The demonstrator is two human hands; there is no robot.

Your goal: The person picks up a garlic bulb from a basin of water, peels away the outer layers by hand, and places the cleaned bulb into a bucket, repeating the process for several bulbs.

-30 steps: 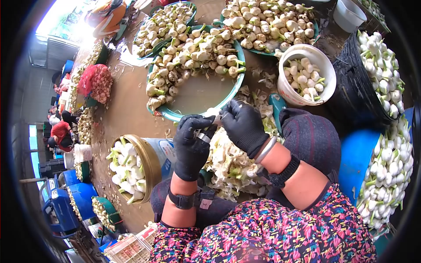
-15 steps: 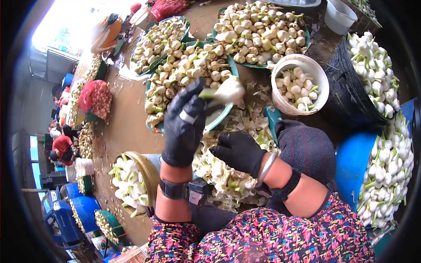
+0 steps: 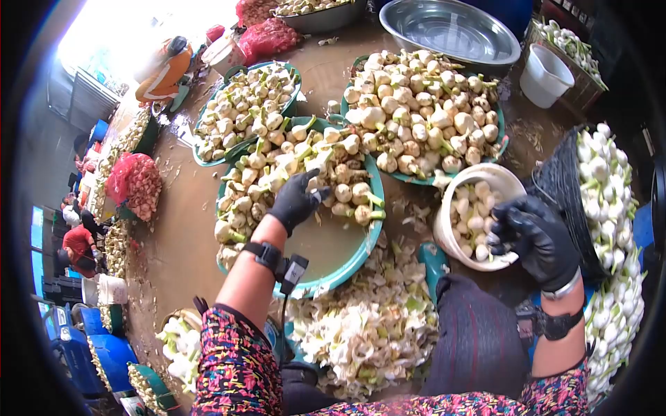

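Observation:
My left hand (image 3: 300, 201), in a black glove, reaches over a green-rimmed basin (image 3: 374, 243) of untrimmed garlic-like bulbs (image 3: 260, 184). Its fingers are apart at the bulbs, and nothing is clearly held. Over the right rim of a white bucket (image 3: 444, 225) is my right hand (image 3: 538, 239), also gloved, with fingers curled; what they hold, if anything, is hidden. Small peeled bulbs (image 3: 473, 216) lie inside that bucket. Between my arms, a heap of pale peelings (image 3: 368, 326) rests near my knee.
Two more basins of bulbs (image 3: 423, 111) (image 3: 243, 104) stand ahead. A black basket (image 3: 562, 180) of white bulbs is at the right, a metal tub (image 3: 451, 35) behind. Red mesh sacks (image 3: 139, 184) lie left. Other people (image 3: 166, 73) (image 3: 80, 243) are farther left.
My left hand has moved down and forward to the basin, and the pale bulb beside it is no longer distinguishable. My right hand has swung right to the bucket. The view has shifted.

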